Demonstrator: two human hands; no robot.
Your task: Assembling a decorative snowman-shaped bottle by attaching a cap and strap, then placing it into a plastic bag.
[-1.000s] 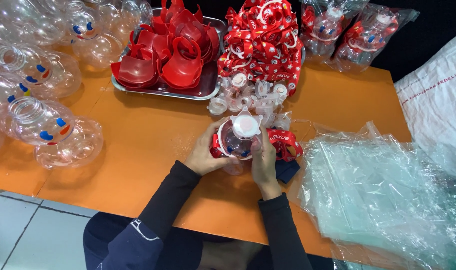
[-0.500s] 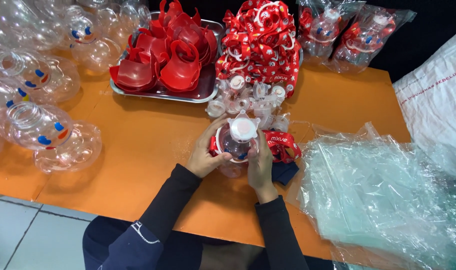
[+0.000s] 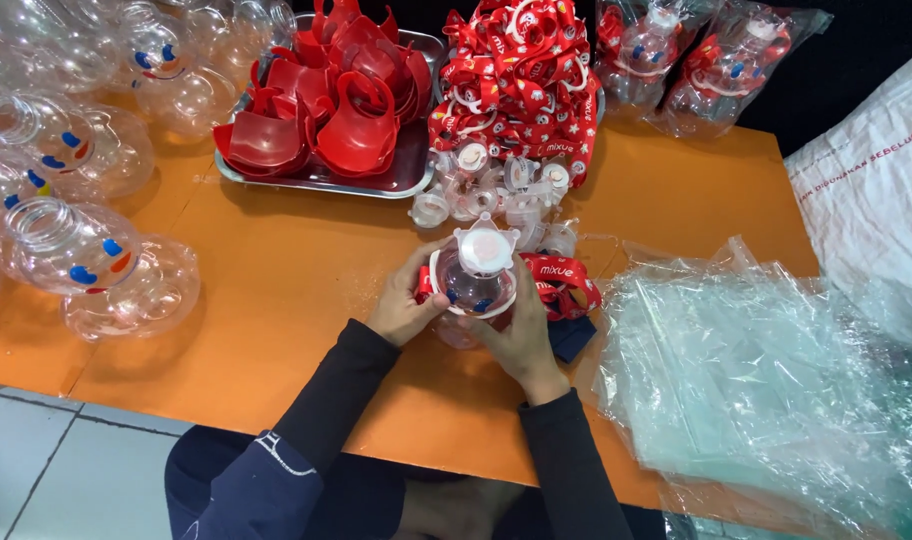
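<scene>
Gripping from both sides, the left hand [image 3: 404, 312] and right hand [image 3: 521, 335] close their fingers [image 3: 428, 302] around a clear plastic figure-shaped bottle with a white cap [image 3: 478, 275], held upright between them just above the orange worktop [image 3: 276, 270]. Blue dots show through its wall. A red printed strap [image 3: 564, 283] lies just beside the right fingers; crinkled clear plastic bags [image 3: 756, 390] sit farther right.

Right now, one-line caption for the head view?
Both hands, left hand and right hand, hold a clear capped bottle over an orange table.
</scene>
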